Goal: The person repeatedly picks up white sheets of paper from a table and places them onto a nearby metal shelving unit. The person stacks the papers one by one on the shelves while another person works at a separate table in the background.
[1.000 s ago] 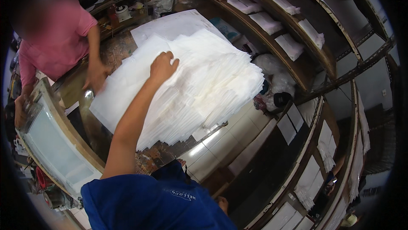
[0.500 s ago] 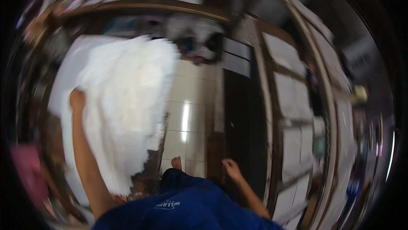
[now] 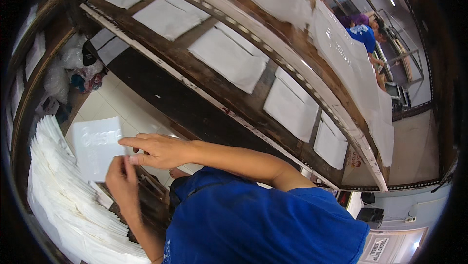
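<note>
A flat white plastic bag point(image 3: 95, 149) with glossy raised-looking print hangs upright before me. My left hand point(image 3: 123, 181) is closed on its lower right edge, thumb up. Just above, my right hand point(image 3: 158, 149) reaches across from the right; its index fingertip meets the bag's right edge and its thumb lies close to my left fingers. The left hand hides part of that grip. Beneath and left of the bag is a tall fanned stack of white bags point(image 3: 68, 195).
A metal-edged rack point(image 3: 209, 93) runs diagonally across the view, with white bags point(image 3: 229, 57) laid along its shelf. More white sheets point(image 3: 341, 54) cover the upper shelf. Clear plastic bundles point(image 3: 58, 78) lie at the far left. Beyond the rack, a person in blue point(image 3: 360, 35) is at work.
The view has swung to the right toward the rack. My left hand has left the stack and a single bag is now held. My right hand has risen to meet it.
</note>
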A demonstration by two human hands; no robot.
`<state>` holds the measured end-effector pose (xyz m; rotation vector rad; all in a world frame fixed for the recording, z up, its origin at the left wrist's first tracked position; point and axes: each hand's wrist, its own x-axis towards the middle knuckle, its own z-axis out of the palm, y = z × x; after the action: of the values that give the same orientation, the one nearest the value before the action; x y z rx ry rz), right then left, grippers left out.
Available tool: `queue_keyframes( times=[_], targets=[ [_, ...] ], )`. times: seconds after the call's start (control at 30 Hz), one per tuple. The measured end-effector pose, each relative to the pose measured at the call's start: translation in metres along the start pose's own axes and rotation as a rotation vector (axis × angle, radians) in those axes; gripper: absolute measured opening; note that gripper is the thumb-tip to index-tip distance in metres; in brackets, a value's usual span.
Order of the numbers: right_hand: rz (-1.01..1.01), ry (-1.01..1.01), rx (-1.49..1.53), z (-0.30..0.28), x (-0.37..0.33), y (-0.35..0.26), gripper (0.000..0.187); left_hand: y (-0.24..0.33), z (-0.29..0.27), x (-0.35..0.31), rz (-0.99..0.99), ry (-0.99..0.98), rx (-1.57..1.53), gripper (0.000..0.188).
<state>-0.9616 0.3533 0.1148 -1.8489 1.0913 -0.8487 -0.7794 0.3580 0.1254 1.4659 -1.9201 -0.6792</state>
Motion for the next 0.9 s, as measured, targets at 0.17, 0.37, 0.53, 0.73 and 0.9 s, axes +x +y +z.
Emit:
queue_keyframes(
  times=[0.17,0.37,0.53,0.73,0.9],
  targets=[
    [0.189,0.013,-0.039,-0.051,-0.082,0.014,0.026,0.067,0.088,-0.047,0.196,-0.086,-0.03,0.009],
    [0.206,0.353,0.004,-0.158,-0.236,0.041,0.026,0.148,0.146,-0.098,0.231,-0.161,-0.33,0.01],
    [0.726,0.737,-0.16,-0.314,-0.457,0.047,0.024,0.153,0.198,-0.137,0.097,-0.117,-0.236,0.011],
    [1.03,1.255,-0.219,-0.407,-0.726,0.075,0.022,0.116,0.237,-0.183,-0.172,-0.226,-0.16,0.017],
    [1.124,1.424,-0.197,-0.419,-0.838,0.112,0.021,0.081,0.257,-0.218,-0.207,-0.253,-0.06,0.02]
  ],
)
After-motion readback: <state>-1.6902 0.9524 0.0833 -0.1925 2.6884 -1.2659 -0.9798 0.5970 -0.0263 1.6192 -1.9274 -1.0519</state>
